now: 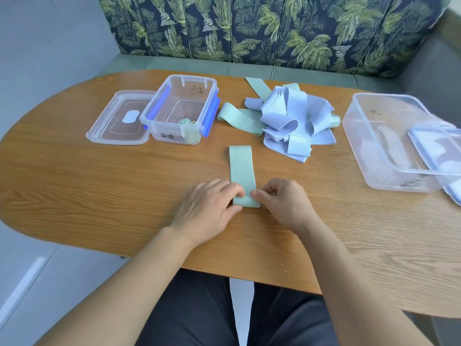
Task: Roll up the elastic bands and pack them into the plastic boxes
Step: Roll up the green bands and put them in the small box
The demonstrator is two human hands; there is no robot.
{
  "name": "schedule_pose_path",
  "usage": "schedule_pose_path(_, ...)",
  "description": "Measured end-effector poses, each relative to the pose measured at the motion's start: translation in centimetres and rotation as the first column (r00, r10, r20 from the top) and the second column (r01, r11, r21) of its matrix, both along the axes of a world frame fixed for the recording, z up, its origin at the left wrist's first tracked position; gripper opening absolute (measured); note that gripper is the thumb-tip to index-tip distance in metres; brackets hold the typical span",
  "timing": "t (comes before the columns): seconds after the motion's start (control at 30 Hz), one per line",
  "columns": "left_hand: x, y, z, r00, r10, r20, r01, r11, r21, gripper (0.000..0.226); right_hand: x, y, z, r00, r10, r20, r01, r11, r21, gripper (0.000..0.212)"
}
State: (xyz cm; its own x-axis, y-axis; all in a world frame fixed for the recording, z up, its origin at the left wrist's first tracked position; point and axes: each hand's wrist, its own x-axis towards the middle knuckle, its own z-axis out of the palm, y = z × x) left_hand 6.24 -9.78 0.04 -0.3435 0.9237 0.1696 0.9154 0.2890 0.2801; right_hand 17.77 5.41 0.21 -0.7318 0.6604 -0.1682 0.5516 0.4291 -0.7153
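Mint-green elastic band [241,168] lies flat at the ctr of the wooden table [99,186]. It's one wide strip running straight away from the person, w/ a squared far end and a smooth matte face, no print showing on this side. Its near end sits btwn both hands. L hand [212,208] has fingers curled over the band's left edge and thumb at the near corner, pinching it. R hand [282,203] has fingertips bunched, pinching the right edge opposite. The fingertips of the two hands nearly meet over the strip, and they hide whether any turn is rolled yet. Far left of the band stands the small clear box [179,108] w/ blue side clips, open, w/ one rolled green band [185,121] lying in its near-right corner. Its lid [119,118] lies flat, touching the box's left side. Behind the flat band is a loose pile of pale-blue bands [291,118], looped & folded over each other. A green band marked "30" [239,119] pokes out of the pile's left side, and another green strip [258,87] shows at the pile's far edge. At far right is the big clear box [374,146], open, contents not clear thru the plastic, w/ a blue-rimmed lid [439,151] leaning on its right side. A leaf-print sofa back [274,28] runs behind the table.
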Motion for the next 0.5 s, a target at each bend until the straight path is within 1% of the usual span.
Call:
schedule_pose_path(0.2,-0.2,0.3,0.2,0.997,0.012,0.075,-0.012,1.000,0.002,0.022,-0.2,-0.5,-0.1,0.999,-0.043,0.002,0.043,0.999,0.033,0.025)
schedule_pose_path(0.23,-0.4,0.4,0.3,0.997,0.013,0.076,-0.012,1.000,-0.008,0.022,-0.1,-0.6,-0.2,0.997,-0.063,-0.034,0.064,0.997,0.035,0.021)
schedule_pose_path(0.3,-0.6,0.7,0.4,0.997,0.013,0.072,-0.011,1.000,-0.028,0.023,0.5,-1.1,-0.5,0.980,-0.109,-0.166,0.117,0.992,0.040,0.010)
schedule_pose_path(0.33,-0.7,0.8,0.5,0.997,0.014,0.069,-0.011,0.999,-0.040,0.023,0.9,-1.4,-0.7,0.966,-0.102,-0.236,0.125,0.989,0.085,0.005)
schedule_pose_path(0.4,-0.9,1.0,0.7,0.998,0.014,0.065,-0.010,0.999,-0.052,0.023,1.7,-2.0,-1.2,0.948,0.002,-0.320,0.089,0.959,0.269,0.012)
schedule_pose_path(0.47,-1.0,1.1,0.7,0.998,0.015,0.068,-0.011,0.998,-0.060,0.023,2.1,-2.2,-1.6,0.939,0.138,-0.315,0.025,0.886,0.463,0.020)
schedule_pose_path(0.5,-1.0,1.1,0.7,0.997,0.014,0.071,-0.010,0.998,-0.056,0.023,2.2,-2.2,-1.8,0.936,0.194,-0.294,-0.006,0.845,0.535,0.023)
